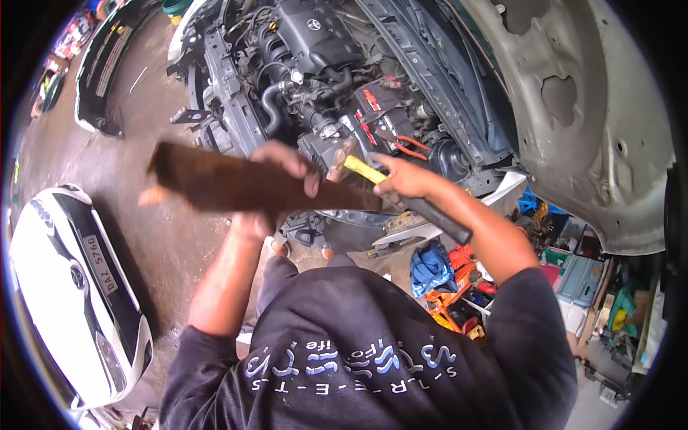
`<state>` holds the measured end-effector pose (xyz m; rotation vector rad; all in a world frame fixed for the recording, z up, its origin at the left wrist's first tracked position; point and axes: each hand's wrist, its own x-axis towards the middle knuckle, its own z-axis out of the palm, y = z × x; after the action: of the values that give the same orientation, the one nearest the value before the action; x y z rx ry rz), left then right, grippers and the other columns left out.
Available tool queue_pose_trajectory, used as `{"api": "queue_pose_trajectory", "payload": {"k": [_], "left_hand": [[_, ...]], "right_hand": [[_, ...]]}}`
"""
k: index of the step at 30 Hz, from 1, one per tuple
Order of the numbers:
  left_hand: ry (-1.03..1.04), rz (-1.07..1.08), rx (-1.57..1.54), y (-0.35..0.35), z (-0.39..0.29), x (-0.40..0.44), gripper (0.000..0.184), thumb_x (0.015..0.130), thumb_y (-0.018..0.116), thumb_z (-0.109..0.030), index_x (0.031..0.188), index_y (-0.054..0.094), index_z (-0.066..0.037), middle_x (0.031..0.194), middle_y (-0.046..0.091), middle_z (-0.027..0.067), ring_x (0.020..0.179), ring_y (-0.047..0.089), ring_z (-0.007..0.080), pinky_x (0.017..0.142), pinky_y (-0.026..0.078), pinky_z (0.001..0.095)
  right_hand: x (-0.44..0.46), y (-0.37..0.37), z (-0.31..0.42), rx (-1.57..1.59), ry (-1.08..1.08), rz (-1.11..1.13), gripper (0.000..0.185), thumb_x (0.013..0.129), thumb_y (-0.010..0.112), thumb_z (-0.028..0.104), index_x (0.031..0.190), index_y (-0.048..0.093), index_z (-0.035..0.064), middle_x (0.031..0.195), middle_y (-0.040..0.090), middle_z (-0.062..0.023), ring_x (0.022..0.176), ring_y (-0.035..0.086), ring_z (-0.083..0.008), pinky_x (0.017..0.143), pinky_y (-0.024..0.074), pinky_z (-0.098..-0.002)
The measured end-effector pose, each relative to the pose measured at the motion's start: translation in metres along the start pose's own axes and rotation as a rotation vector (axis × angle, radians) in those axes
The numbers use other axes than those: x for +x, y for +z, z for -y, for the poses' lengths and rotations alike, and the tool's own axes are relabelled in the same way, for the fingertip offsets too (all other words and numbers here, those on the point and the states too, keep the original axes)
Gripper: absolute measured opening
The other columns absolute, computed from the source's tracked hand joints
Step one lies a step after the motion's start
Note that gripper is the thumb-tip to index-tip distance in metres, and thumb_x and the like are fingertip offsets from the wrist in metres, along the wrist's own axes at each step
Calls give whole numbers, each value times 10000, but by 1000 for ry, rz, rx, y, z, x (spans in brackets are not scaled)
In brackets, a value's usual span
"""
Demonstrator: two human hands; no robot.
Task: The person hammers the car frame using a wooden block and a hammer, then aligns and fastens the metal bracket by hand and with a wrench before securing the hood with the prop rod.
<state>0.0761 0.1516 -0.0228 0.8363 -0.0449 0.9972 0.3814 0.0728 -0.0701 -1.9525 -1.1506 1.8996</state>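
Observation:
My left hand (pixel 283 168) is closed around a long brown piece of wood (pixel 222 179), held out over the front of an open engine bay. The wood is blurred and wider at its left end. In my right hand (pixel 405 178) is a hammer (pixel 444 218) with a yellow neck and black grip. That hand's fingers wrap the handle close to the neck, with the index finger stretched along it. The hammer's head lies near the right part of the wood; whether they touch I cannot tell. Pliers with red handles (pixel 412 147) rest beside the battery (pixel 373 104).
An engine with a dark cover (pixel 315 32) fills the bay, and the raised hood (pixel 573 107) stands at right. A detached white bumper (pixel 61 287) lies on the floor at left, a black bumper part (pixel 100 64) beyond it. Tools and a blue cloth (pixel 431 266) sit at lower right.

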Motion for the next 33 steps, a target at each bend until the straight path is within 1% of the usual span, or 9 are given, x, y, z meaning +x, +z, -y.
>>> {"api": "queue_pose_trajectory", "payload": {"k": [1,2,7,11,14,21,28,31,33], "left_hand": [[23,53,-46,-2,-2,-8,803,613,980,-539,1112,602,-37,936,660,99,940,647,222,864,522,377],[12,35,131,0,-7,-17,846,604,919,-682,1090,571,-83,907,649,92,845,628,210,853,484,415],[31,77,23,-7,-9,-30,435,806,858,-420,925,624,-74,822,666,112,797,659,257,847,502,466],[126,147,42,-16,-13,-48,439,810,852,-453,912,646,-79,809,675,90,763,682,262,823,519,496],[146,194,38,-23,-13,-52,478,770,888,-472,907,669,-70,836,697,98,777,700,279,807,537,501],[197,237,60,-34,-12,-56,590,668,956,-500,934,687,-48,837,690,100,815,706,292,834,542,509],[174,173,23,-43,-16,-55,822,432,1019,-562,980,677,-54,860,689,85,828,698,273,830,549,473],[204,235,-13,-52,-9,-44,875,385,1032,-553,996,683,-34,861,690,93,832,704,278,822,563,462],[229,300,-35,-53,-9,-43,875,385,1037,-544,998,682,-30,860,689,96,835,705,277,819,566,458]], "right_hand": [[8,-10,-3,61,-44,-43,822,913,662,-14,1617,244,68,836,635,-87,567,574,-130,478,496,-323],[12,-31,-1,71,-12,-66,733,929,647,16,1580,313,64,842,649,-86,589,600,-140,508,518,-326],[-1,-88,74,64,43,-384,438,989,503,67,1426,521,94,801,628,-53,573,601,-150,522,529,-346],[0,-59,72,-390,2,-610,415,965,519,65,1372,568,132,778,644,-66,575,627,-160,508,518,-341],[-2,-34,27,-318,414,-48,428,978,515,60,1399,562,118,772,636,-58,543,593,-155,457,500,-340],[22,-49,26,47,464,105,436,989,517,52,1415,528,147,697,522,12,533,539,-107,455,469,-307],[-40,-164,226,-564,-413,-880,249,953,566,122,1176,623,27,714,677,-74,639,687,-180,559,543,-368],[-54,-163,291,-769,-496,-1438,357,976,482,133,1299,584,17,839,700,-184,755,693,-310,661,541,-421],[-45,-161,277,-732,-301,-1401,335,991,514,161,1273,606,7,936,710,-181,840,695,-287,730,541,-373]]}}
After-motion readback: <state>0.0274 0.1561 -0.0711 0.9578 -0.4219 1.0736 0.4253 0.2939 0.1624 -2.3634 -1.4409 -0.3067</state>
